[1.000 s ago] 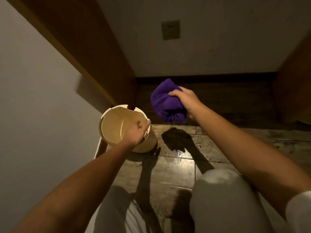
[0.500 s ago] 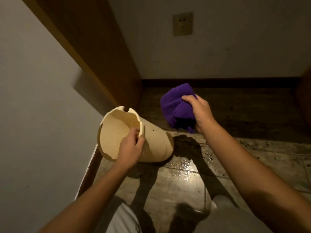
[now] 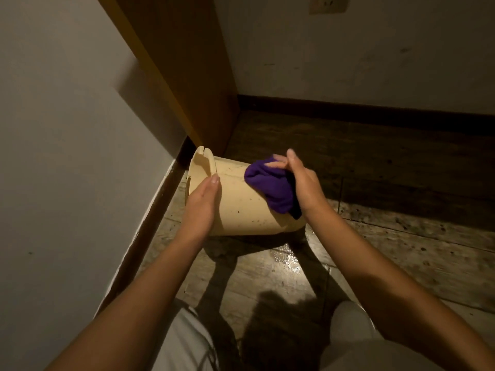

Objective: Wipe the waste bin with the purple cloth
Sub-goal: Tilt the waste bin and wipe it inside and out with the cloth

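A cream plastic waste bin [image 3: 241, 204] is tipped on its side just above the wooden floor, its cracked rim pointing left toward the wall. My left hand [image 3: 202, 203] grips the bin near the rim, thumb on the outer wall. The bunched purple cloth [image 3: 273, 187] is pressed against the bin's outer wall near its base. My right hand [image 3: 300, 180] holds the cloth there. The bin's wall shows small dark specks.
A grey wall with dark skirting [image 3: 150, 218] runs along the left. A wooden cabinet side [image 3: 187, 76] stands behind the bin. A wet patch [image 3: 286, 257] shines on the floor planks below the bin. My knees [image 3: 351, 325] are at the bottom.
The bin has tipped further onto its side, rim toward the left wall. My right hand has brought the cloth down from the air onto the bin's outer wall.
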Tool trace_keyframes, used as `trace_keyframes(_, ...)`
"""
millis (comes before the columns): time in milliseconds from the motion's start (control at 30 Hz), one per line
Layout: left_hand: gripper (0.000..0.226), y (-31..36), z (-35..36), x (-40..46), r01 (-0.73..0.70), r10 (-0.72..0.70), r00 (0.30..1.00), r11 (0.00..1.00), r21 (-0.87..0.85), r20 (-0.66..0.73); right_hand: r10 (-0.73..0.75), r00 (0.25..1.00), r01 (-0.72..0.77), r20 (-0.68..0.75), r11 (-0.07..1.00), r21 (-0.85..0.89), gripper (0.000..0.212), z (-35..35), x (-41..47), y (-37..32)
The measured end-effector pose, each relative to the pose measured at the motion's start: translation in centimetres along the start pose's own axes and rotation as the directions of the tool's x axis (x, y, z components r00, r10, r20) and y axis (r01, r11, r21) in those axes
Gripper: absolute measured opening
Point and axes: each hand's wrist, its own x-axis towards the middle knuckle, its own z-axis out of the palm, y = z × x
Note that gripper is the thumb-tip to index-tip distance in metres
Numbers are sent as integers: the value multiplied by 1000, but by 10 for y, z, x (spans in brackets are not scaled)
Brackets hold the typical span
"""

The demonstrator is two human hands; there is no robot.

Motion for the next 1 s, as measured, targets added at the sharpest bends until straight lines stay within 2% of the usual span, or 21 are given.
trace_keyframes(67,33,-3,0,-2,-18,18,1000,1000,6,-1,-45,999,43,-6,983,-178,44,-3,7,2)
trace_keyframes(133,23,-3,4,-8,-60,59,998,997,58,14,-77,997,70,-3,918,-390,46,-7,10,10)
trace_keyframes(167,23,-4,8,-11,-95,94,995,992,86,25,-71,997,57,-17,907,-418,48,-7,9,12)
trace_keyframes(300,31,-6,18,-13,-187,187,982,970,152,16,-148,982,117,-120,964,-237,41,25,-3,5)
trace_keyframes(367,42,-4,19,-9,-241,242,970,955,175,16,-230,964,215,-130,969,-122,39,46,-12,-9)
trace_keyframes(400,44,-4,19,-7,-272,274,962,946,178,13,-302,946,285,-116,948,-141,41,57,-17,-12)
trace_keyframes(500,35,-7,20,-7,-286,294,955,948,139,-39,-485,874,442,31,765,-468,48,82,-27,-2)
trace_keyframes(567,38,-9,15,-5,-276,286,953,956,100,-97,-482,874,403,55,658,-636,55,71,-18,12)
trace_keyframes(600,41,-11,11,-6,-260,271,956,960,103,-112,-445,895,340,15,661,-669,56,57,-11,24)
trace_keyframes(633,42,-14,8,-7,-255,270,956,958,132,-111,-358,932,230,-59,709,-667,54,38,-4,38)
trace_keyframes(700,44,-26,9,-10,-272,298,952,927,259,-66,-34,983,-81,-181,806,-586,40,1,-2,77)
trace_keyframes(733,45,-36,14,-11,-265,295,955,897,354,-33,124,971,-216,-206,828,-518,30,-6,-11,98)
trace_keyframes(767,44,-45,20,-10,-249,269,963,863,439,16,207,951,-291,-230,852,-436,21,0,-22,115)
trace_keyframes(800,46,-48,27,-5,-215,210,975,844,491,67,222,948,-295,-230,884,-363,16,16,-23,124)
trace_keyframes(867,59,-54,41,5,-72,6,990,882,466,141,284,940,-322,-192,922,-213,13,45,-15,127)
trace_keyframes(900,61,-53,45,9,-30,-62,980,891,452,188,291,931,-320,-218,941,-110,11,54,-7,120)
trace_keyframes(1000,56,-46,51,10,-24,-135,933,902,430,335,404,894,-371,-193,910,185,9,63,3,105)
